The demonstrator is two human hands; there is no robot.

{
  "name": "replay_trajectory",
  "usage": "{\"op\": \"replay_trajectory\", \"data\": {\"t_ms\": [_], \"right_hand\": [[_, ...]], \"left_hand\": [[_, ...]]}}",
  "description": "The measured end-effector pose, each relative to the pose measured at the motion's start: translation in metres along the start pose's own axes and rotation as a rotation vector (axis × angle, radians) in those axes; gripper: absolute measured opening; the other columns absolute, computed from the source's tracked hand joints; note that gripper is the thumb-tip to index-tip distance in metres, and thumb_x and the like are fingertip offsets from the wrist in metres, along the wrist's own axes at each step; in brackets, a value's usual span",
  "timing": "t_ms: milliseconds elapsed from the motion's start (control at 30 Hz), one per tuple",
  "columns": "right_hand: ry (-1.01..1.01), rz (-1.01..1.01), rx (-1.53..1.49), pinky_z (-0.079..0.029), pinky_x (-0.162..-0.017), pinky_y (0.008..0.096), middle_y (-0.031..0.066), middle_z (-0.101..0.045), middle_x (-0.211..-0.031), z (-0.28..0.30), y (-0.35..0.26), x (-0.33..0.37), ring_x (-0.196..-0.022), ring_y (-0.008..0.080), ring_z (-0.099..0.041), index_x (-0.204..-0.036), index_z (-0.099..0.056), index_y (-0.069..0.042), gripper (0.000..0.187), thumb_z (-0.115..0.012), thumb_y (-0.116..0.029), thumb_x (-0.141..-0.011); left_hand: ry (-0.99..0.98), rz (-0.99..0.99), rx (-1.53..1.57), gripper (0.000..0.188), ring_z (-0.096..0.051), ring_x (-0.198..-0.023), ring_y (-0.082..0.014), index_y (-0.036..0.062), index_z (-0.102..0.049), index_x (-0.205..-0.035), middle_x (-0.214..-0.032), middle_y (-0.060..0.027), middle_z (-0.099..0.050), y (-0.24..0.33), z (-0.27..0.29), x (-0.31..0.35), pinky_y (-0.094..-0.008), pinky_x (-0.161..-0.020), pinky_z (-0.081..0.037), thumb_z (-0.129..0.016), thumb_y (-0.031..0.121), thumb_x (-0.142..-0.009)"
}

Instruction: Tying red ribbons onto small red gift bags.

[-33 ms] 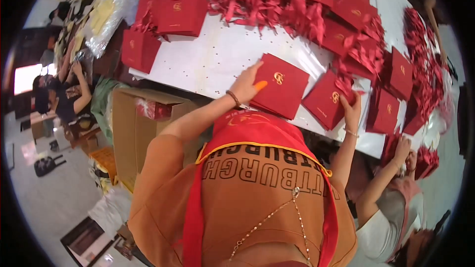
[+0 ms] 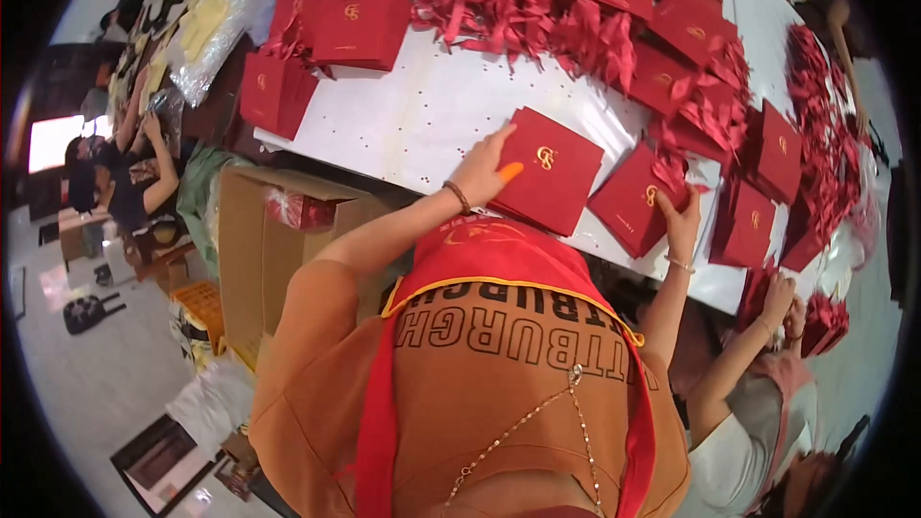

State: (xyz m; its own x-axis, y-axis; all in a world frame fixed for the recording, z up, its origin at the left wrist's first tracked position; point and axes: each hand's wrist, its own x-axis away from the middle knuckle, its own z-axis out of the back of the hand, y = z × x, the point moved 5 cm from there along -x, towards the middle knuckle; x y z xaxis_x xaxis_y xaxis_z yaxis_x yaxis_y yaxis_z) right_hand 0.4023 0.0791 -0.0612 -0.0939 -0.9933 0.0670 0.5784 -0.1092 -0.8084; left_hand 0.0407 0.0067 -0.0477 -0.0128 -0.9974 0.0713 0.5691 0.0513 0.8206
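A stack of flat red paper gift bags (image 2: 552,173) with a gold emblem lies at the table's near edge. My left hand (image 2: 483,173) grips its left side, the thumb on top in an orange finger cover and the fingers along the far edge. To the right lies another red gift bag (image 2: 628,201) with red ribbon (image 2: 672,173) at its upper corner. My right hand (image 2: 681,216) is closed on this bag's right edge beside the ribbon; the fingertips are partly hidden.
Red bags (image 2: 355,29) stand at the back left of the white table (image 2: 422,120). Ribbon heaps (image 2: 489,0) and more bags (image 2: 691,29) cover the back and right. A cardboard box (image 2: 254,259) stands below left. A co-worker's hands (image 2: 782,302) handle red bags at right.
The whole view has shifted very slightly. The co-worker's hands at right have moved a little. My hands keep their places on the bags.
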Motion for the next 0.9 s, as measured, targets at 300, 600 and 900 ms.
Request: {"op": "replay_trajectory", "data": {"t_ms": [300, 600, 900], "right_hand": [[-0.061, -0.293, -0.225, -0.045, -0.080, 0.0286, 0.0134, -0.053, -0.107, 0.003, -0.022, 0.019, -0.092, 0.0203, -0.055, -0.119, -0.043, 0.001, 0.058, -0.073, -0.012, -0.071], [-0.007, -0.095, -0.705, -0.044, -0.081, 0.0258, 0.0050, -0.056, -0.102, 0.076, -0.051, 0.033, -0.089, 0.0139, -0.056, -0.112, -0.046, -0.004, 0.034, -0.058, -0.001, -0.081], [-0.213, 0.044, -1.022, -0.044, -0.083, 0.0255, 0.0043, -0.051, -0.110, -0.039, -0.201, 0.026, -0.095, 0.0128, -0.053, -0.115, -0.046, -0.006, 0.040, -0.059, 0.003, -0.078]], "left_hand": [[0.087, -0.046, 0.001, 0.052, -0.042, -0.110, -0.0343, 0.0074, -0.036, -0.126, -0.119, -0.0189, -0.045, -0.007, -0.006, 0.011, -0.0395, -0.094, -0.034, -0.057, 0.016, -0.079], [0.062, 0.013, -0.217, 0.046, -0.044, -0.108, -0.0332, 0.0091, -0.045, -0.119, -0.115, -0.0158, -0.048, 0.016, 0.013, -0.005, -0.0390, -0.092, -0.036, -0.060, 0.018, -0.077], [-0.008, -0.156, 0.564, 0.047, -0.053, -0.103, -0.0250, 0.0038, -0.036, -0.125, -0.114, -0.0165, -0.053, 0.088, 0.046, -0.035, -0.0305, -0.086, -0.041, -0.055, 0.024, -0.087]]}}
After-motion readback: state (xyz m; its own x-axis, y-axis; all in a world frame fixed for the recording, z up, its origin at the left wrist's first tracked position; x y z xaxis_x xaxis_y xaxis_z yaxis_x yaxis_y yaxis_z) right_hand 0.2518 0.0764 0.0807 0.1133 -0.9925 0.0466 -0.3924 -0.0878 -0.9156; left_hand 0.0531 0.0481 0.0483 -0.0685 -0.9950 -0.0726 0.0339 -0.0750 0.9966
